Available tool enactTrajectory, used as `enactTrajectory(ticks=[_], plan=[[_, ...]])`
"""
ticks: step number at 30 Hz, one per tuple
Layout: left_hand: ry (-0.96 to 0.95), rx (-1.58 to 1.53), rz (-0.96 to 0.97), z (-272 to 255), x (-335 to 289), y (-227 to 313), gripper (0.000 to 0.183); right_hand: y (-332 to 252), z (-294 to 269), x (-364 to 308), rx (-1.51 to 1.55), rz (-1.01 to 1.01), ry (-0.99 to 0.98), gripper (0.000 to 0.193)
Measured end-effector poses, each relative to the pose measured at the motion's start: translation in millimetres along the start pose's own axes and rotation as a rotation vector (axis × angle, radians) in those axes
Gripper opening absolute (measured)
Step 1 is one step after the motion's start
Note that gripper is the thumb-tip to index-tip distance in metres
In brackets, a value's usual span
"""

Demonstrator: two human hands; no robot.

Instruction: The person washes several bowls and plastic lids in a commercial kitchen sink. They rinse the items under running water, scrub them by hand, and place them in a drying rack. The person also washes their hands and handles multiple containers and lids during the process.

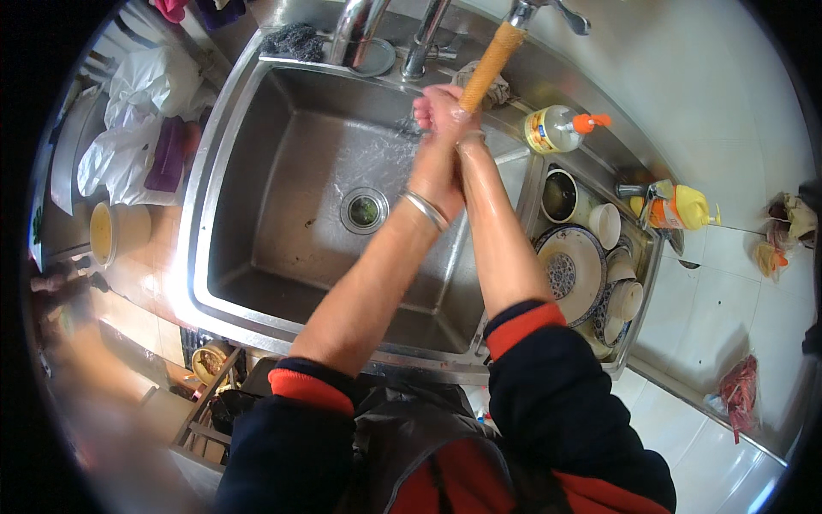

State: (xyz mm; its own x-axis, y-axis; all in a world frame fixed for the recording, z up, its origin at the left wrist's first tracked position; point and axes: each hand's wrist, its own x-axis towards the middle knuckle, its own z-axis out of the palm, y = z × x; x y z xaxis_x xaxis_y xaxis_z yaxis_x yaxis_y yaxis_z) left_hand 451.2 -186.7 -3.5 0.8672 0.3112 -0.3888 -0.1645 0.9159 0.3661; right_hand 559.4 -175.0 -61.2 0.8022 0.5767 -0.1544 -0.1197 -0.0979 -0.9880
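Note:
Both my hands are wet and sit together over the right side of the steel sink (257, 214), below a tap with an orange-tan ribbed hose (492, 67). My left hand (440, 178), with a silver bangle (425, 211) at its wrist, is closed around my right wrist; its fingers are partly hidden there. Just beyond it, my right hand (443, 104) has its fingers curled in, and I see nothing in them. The hose's end lies right against the back of this hand. Water spreads across the basin floor near the drain (364, 211).
Right of the basin, a tray (618, 367) holds bowls and a patterned plate (569, 272). A pump bottle (552, 130) with an orange top stands behind it; a yellow bottle (685, 208) is farther right. Metal taps (425, 38) and a dark scrubber (293, 41) line the back edge.

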Motion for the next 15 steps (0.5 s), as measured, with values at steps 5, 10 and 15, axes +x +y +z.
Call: enactTrajectory(ticks=[5, 10, 15], plan=[[0.065, -0.008, -0.079, -30, 41, -2, 0.054, -18, -16, -97, -0.076, -0.363, 0.105, 0.022], [0.140, -0.025, -0.151, -47, 68, -11, 0.028, -28, 10, -167, -0.708, -0.869, -0.139, 0.025], [0.025, 0.153, -0.250, -46, 55, -3, 0.024, -25, -6, -114, -0.908, -0.903, -0.017, 0.026]])
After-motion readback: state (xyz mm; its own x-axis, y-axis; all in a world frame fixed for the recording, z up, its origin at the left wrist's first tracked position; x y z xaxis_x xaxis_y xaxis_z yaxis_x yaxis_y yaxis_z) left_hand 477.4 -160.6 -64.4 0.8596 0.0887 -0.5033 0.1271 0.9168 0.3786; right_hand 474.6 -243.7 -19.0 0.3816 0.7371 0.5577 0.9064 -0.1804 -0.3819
